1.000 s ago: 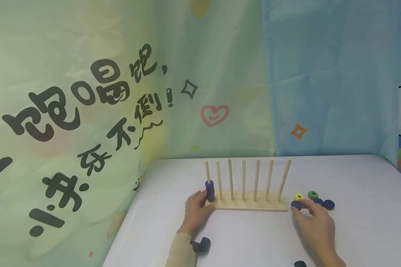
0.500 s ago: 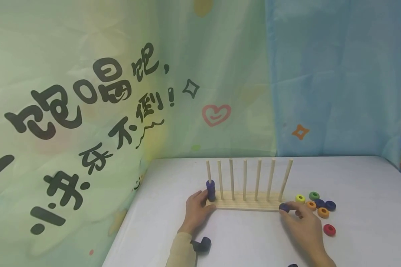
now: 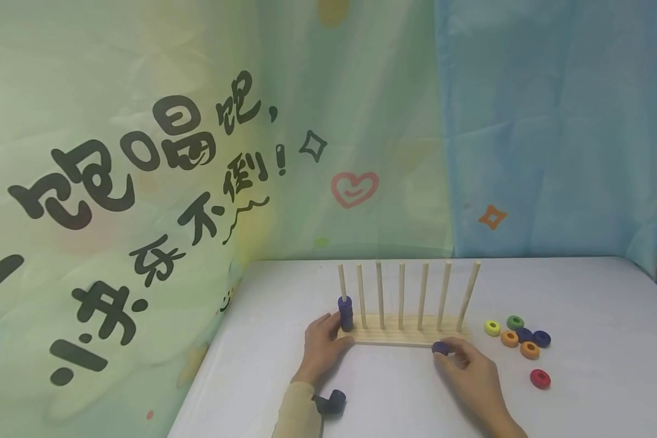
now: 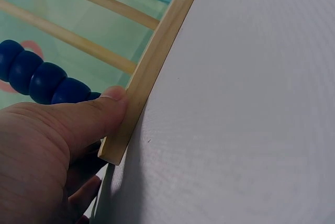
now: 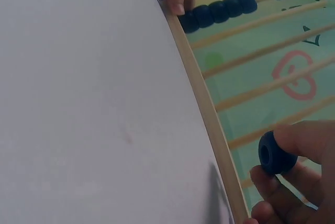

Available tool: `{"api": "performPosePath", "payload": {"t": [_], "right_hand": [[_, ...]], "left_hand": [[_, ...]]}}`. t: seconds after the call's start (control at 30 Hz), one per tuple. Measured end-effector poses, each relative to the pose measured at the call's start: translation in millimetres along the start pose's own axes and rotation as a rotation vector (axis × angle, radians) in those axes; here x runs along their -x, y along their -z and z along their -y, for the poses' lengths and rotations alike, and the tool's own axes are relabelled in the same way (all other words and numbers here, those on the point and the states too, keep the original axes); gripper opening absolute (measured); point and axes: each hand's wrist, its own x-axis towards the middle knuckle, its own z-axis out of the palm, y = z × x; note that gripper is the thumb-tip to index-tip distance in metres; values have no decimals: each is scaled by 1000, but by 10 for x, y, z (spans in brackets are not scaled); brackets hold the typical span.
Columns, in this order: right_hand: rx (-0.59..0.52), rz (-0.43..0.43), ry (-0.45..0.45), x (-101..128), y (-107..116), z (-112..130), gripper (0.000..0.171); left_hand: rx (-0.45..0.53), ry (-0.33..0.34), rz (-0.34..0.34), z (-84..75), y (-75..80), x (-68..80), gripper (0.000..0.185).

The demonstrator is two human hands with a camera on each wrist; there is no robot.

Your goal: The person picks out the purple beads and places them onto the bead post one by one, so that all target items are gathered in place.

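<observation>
A wooden rack (image 3: pixel 405 336) with several upright pegs stands on the white table (image 3: pixel 394 389). Its leftmost peg carries a stack of dark blue rings (image 3: pixel 345 312), also visible in the left wrist view (image 4: pixel 39 76) and the right wrist view (image 5: pixel 220 9). My left hand (image 3: pixel 322 348) grips the rack's left end, thumb pressed on the base edge (image 4: pixel 141 85). My right hand (image 3: pixel 468 374) pinches one dark blue ring (image 3: pixel 440 347) between thumb and fingers just in front of the rack's base (image 5: pixel 209 114); in the right wrist view the ring (image 5: pixel 276 153) is in the fingertips.
Loose rings lie right of the rack: yellow (image 3: pixel 491 327), green (image 3: pixel 514 322), two orange (image 3: pixel 509 338), two dark blue (image 3: pixel 541 338) and red (image 3: pixel 539 378). A printed curtain (image 3: pixel 197 152) hangs behind and left of the table. A black wrist strap (image 3: pixel 331 402) shows on the left arm.
My right hand picked a dark blue ring from the pile and carried it left along the rack's front. The left hand stayed on the rack's left end.
</observation>
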Motion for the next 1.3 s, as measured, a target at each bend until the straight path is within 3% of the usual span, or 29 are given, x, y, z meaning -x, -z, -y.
{"api": "performPosePath", "payload": {"t": [0.17,0.57,0.93,1.3], "right_hand": [[-103,86,-64,16,-37,62,40],[-176,167,-51,32,-104,278,40],[-160,174,49,-84,-110,556,36],[-153,186,149,-187,-106,827,33]], "left_hand": [[-3,-5,-5,9,-15,-7,62],[3,-19,-16,-4,-17,3,60],[5,7,8,-69,25,16,59],[3,-38,-19,-65,29,24,58]]}}
